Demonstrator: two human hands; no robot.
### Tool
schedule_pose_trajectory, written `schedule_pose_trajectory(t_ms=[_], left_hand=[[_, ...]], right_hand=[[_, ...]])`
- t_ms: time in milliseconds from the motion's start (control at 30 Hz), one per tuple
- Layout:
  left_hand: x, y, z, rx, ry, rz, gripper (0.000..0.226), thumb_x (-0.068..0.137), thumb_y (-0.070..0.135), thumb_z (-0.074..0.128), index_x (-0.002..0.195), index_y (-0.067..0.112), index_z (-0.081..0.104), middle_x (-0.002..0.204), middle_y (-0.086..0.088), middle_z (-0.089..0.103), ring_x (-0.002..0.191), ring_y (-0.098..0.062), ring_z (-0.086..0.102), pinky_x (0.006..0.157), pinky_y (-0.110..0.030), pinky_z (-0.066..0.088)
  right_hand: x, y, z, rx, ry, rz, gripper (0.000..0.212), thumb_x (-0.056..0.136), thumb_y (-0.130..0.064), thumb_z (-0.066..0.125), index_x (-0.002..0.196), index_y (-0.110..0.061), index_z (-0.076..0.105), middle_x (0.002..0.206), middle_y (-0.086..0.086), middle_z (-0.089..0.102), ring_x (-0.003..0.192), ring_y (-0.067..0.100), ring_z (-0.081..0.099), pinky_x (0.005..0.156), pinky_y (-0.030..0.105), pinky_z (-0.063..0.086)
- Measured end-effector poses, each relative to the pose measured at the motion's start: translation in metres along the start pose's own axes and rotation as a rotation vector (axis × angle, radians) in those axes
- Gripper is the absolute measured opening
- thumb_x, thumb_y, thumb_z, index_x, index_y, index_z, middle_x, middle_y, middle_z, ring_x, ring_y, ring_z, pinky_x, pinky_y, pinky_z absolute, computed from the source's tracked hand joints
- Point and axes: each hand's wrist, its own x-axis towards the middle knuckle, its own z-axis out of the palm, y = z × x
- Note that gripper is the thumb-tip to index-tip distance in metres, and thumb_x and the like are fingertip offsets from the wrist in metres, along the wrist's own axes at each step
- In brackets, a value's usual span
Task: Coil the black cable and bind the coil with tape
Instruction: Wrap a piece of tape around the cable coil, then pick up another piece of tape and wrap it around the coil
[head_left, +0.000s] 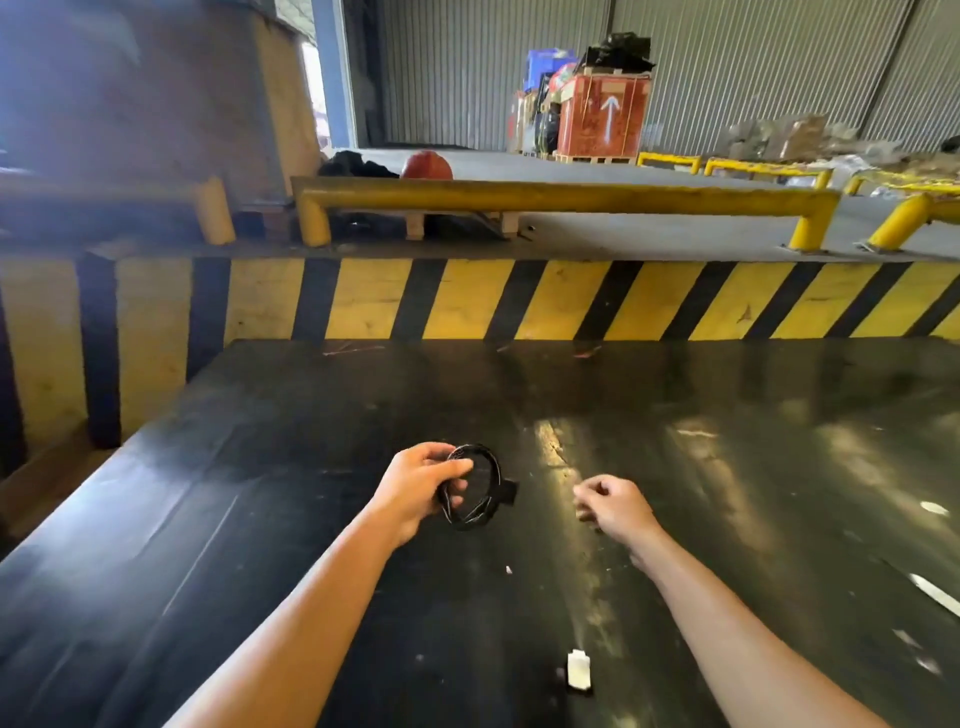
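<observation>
Two bare forearms reached in from the bottom edge, and between them, close to the camera, a small white block (578, 670) lay on the black desk (260, 519); what it was could not be told. Farther up, the left hand (421, 488) was closed on the black cable (475, 486), already wound into a small ring and lifted a little off the desk, thumb over the left side of the coil and fingers curled through it. A short black tab of tape (506, 492) stuck out from the coil's right side, so the binding looked at least started. The right hand (615, 506) hung near the coil but apart from it, fingers curled loosely inward; whether it pinched anything could not be told.

The likely trouble from here was that loose tab: if it was not pressed flat all the way round, the stiff turns could spring apart once the left hand let go. The tab might also fold onto itself and lose its stick.

Beyond the desk ran a yellow-and-black striped barrier (519, 299), then a yellow rail (566, 197) and stacked boxes (602, 117) against a corrugated wall.
</observation>
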Motion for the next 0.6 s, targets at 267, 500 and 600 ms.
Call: schedule_pose_trajectory(t_ms=[267,500,600], left_hand=[[-0.035,-0.100,-0.038,0.161,0.056,-0.332,0.043,0.078,0.002,0.072,0.117,0.011,0.056,0.083,-0.009,0.064,0.067,-0.022,0.061,0.070,-0.037,0.052],[-0.056,-0.106,-0.032,0.174,-0.014,-0.294,0.043,0.084,0.000,0.065,0.119,0.025,0.060,0.084,-0.009,0.061,0.061,-0.017,0.058,0.070,-0.033,0.052],[-0.057,-0.097,-0.022,0.225,-0.023,-0.221,0.034,0.086,0.003,0.064,0.116,0.018,0.066,0.079,-0.006,0.062,0.052,-0.010,0.055,0.064,-0.027,0.049]], right_hand=[[-0.051,0.143,0.043,-0.412,-0.159,0.380,0.016,0.080,-0.028,0.070,0.084,-0.016,0.060,0.078,0.000,0.060,0.065,0.011,0.054,0.055,0.023,0.039],[-0.051,0.140,0.056,-0.588,-0.273,0.319,0.009,0.075,-0.011,0.067,0.075,-0.020,0.069,0.093,0.001,0.070,0.081,0.015,0.062,0.066,0.022,0.048],[-0.046,0.118,0.052,-0.337,-0.249,0.298,0.002,0.076,-0.014,0.072,0.074,-0.014,0.072,0.076,0.003,0.067,0.059,0.010,0.058,0.050,0.016,0.045]])
